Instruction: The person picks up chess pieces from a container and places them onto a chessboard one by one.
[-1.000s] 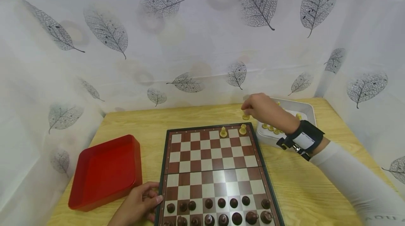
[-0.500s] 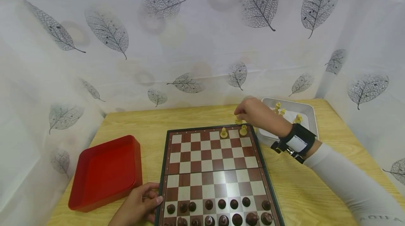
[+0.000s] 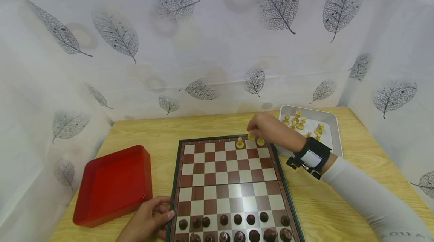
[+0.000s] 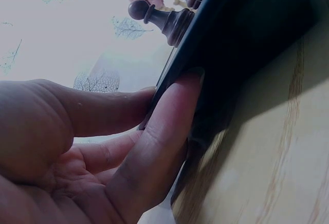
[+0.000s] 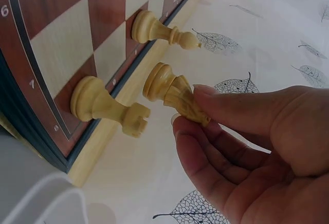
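My right hand [image 3: 271,131] pinches a cream chess knight [image 5: 177,93] by its head between thumb and fingers. The knight's base faces the far right edge of the chessboard [image 3: 222,165], between a standing rook [image 5: 110,106] at the corner and a bishop [image 5: 159,31]. At the board's near left edge, my left hand [image 3: 149,217] grips the dark frame, thumb on top and a finger underneath, as the left wrist view shows. A dark pawn [image 4: 164,21] stands just beyond that thumb.
Two rows of dark chess pieces [image 3: 237,218] fill most of the board's near end. Right of the board, a white tray [image 3: 335,125] holds several cream pieces. A red tray [image 3: 147,174] sits left of the board on the wooden table [image 3: 159,123]. Leaf-patterned cloth [image 3: 217,46] hangs behind.
My right hand has carried the knight leftward and down from beside the white tray to the board's far edge, uncovering more pieces in the tray. My left hand has stayed put.
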{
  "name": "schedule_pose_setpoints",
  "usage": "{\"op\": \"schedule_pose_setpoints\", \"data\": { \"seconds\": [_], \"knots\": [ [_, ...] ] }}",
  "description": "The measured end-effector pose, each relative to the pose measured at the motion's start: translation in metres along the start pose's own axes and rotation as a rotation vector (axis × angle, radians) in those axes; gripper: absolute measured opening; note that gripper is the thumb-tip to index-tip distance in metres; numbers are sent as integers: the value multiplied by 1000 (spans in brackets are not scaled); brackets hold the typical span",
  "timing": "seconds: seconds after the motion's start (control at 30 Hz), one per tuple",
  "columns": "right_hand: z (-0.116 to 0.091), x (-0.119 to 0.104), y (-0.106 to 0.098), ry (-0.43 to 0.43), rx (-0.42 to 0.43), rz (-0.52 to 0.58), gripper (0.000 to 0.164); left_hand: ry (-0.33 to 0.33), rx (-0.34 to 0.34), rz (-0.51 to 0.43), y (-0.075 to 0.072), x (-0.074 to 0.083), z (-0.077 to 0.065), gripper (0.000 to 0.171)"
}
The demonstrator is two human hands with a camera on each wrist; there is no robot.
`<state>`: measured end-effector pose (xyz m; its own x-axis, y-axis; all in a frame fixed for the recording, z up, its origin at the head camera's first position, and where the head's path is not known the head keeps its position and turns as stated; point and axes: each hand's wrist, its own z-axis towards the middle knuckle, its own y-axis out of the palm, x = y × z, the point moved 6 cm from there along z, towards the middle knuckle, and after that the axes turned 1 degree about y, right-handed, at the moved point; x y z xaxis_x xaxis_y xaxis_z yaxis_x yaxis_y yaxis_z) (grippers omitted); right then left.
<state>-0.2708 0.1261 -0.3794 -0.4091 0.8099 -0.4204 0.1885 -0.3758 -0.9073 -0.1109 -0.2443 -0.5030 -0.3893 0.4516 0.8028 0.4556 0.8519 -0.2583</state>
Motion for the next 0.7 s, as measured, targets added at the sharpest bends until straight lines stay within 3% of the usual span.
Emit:
{"op": "schedule_pose_setpoints", "data": {
  "seconds": [0.7],
  "knots": [
    [3,0,19,-43,-23,-48,12,-14,19,13,0,-2,2,70]
  ]
}}
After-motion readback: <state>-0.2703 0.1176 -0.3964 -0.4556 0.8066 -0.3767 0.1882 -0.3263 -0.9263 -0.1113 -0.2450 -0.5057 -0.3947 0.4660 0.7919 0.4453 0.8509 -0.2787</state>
